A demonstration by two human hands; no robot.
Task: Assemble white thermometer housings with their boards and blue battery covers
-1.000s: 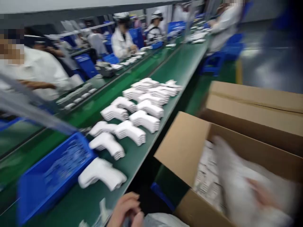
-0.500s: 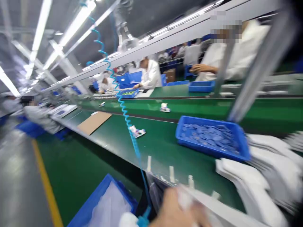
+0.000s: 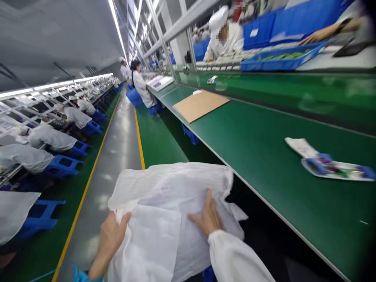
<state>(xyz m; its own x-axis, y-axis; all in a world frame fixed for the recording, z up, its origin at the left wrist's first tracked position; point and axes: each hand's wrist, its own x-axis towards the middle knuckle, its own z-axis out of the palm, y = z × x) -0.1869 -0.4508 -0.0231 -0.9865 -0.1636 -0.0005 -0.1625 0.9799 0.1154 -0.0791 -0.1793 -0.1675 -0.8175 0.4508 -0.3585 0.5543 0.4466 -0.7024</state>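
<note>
A broad bundle of white, wrinkled, thin sheet material (image 3: 164, 188) fills the lower middle in front of me. Whether it is cloth or plastic bags I cannot tell. My left hand (image 3: 113, 233) pinches its left edge, thumb on top and the other fingers tucked under. On the right part of the bundle my right hand (image 3: 209, 217) lies flat with its fingers spread. A squarish white flap (image 3: 157, 239) lies on top between the hands. Light blue cord or band (image 3: 80, 274) shows at my left wrist. A bit of blue plastic (image 3: 208, 273) peeks out below the bundle.
To the right runs a green workbench (image 3: 258, 156) with a metal edge. A brown cardboard sheet (image 3: 201, 105) and a white part with coloured bits (image 3: 331, 164) lie on it. A blue tray (image 3: 282, 58) stands beyond. Co-workers sit on blue stools (image 3: 60, 166) along the aisle.
My view has swung left toward the aisle. The blue tray of discs and the white stacks are out of view. Both hands are now on the white bundle; earlier one blurred hand was near the bench edge.
</note>
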